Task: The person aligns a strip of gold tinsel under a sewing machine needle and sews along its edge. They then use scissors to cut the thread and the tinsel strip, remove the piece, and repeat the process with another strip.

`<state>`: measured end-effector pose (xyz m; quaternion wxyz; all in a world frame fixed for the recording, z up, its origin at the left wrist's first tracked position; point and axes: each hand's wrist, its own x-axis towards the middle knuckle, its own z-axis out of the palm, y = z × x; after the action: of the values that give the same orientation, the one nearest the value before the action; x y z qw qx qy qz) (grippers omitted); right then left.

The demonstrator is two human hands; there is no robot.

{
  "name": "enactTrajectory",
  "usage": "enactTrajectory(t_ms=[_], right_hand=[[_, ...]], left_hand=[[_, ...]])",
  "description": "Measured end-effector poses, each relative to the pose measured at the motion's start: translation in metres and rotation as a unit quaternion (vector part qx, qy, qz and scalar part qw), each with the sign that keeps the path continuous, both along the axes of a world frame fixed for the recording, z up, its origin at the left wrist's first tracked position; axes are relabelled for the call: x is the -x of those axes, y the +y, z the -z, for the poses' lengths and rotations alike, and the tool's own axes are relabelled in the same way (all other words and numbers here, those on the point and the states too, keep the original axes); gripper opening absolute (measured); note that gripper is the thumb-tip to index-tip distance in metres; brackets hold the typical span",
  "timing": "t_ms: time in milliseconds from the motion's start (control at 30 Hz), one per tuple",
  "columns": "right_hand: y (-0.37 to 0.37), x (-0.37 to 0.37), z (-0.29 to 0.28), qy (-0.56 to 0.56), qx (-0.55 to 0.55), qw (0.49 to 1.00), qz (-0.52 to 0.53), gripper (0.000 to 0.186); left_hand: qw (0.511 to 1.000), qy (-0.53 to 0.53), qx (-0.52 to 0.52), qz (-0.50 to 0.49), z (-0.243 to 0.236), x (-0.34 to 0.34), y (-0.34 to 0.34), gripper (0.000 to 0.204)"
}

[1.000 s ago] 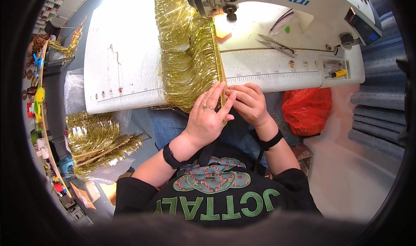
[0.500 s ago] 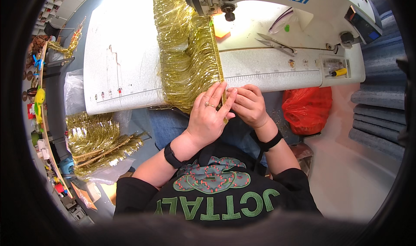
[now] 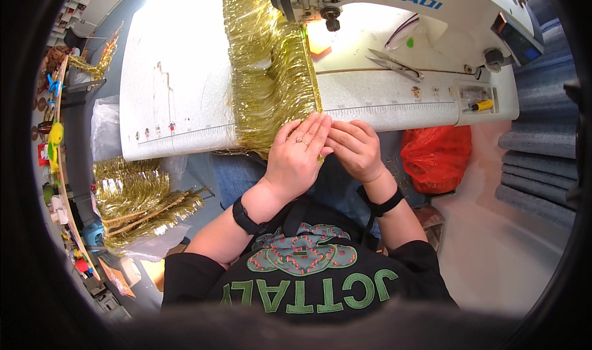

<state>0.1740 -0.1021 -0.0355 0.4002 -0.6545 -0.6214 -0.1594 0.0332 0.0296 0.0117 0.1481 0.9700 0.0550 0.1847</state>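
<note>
A length of gold tinsel fringe trim lies over the front of a white sewing table, its narrow header band along the right side running up to the sewing machine. At the table's front edge my left hand has its fingers pressed together over the band's near end, which shows only as a small gold tip below them. Right beside it, my right hand is closed, its fingertips meeting the left ones at the same band. The fingers hide most of the band there.
On the table lie metal snips, and a recessed tray holds a yellow-handled tool. A red plastic bag stands below at right. More gold fringe rests on clear plastic at left. Grey-blue fabric hangs at right.
The left fingers have drawn together and flattened over the band, and the right hand's fingers have straightened beside them. The view has shifted slightly; the fringe lies much as before.
</note>
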Motion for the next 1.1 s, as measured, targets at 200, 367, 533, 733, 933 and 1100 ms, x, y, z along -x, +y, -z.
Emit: enactTrajectory(t_ms=[200,367,533,733,933,1100], right_hand=[[0.011,-0.008,-0.015,0.032,0.025,0.999,0.007,0.019],[0.023,-0.013,-0.026,0.064,0.045,0.997,0.007,0.024],[0.034,-0.02,-0.031,0.075,0.063,0.995,0.019,0.027],[0.048,-0.03,-0.034,0.061,0.09,0.994,0.025,0.032],[0.065,-0.039,-0.03,0.044,0.121,0.99,0.059,0.033],[0.075,-0.043,-0.027,0.035,0.135,0.987,0.077,0.036]], left_hand=[[1.0,0.0,0.014,-0.005,0.001,-0.01,0.006,0.053],[1.0,-0.01,-0.001,-0.021,0.002,-0.023,0.017,0.045],[0.999,-0.024,0.011,-0.022,0.005,-0.034,0.029,0.049],[0.999,-0.034,0.02,-0.022,0.008,-0.05,0.049,0.044],[0.998,-0.041,0.051,-0.023,0.009,-0.067,0.068,0.043],[0.997,-0.026,0.056,-0.036,0.01,-0.072,0.079,0.043]])
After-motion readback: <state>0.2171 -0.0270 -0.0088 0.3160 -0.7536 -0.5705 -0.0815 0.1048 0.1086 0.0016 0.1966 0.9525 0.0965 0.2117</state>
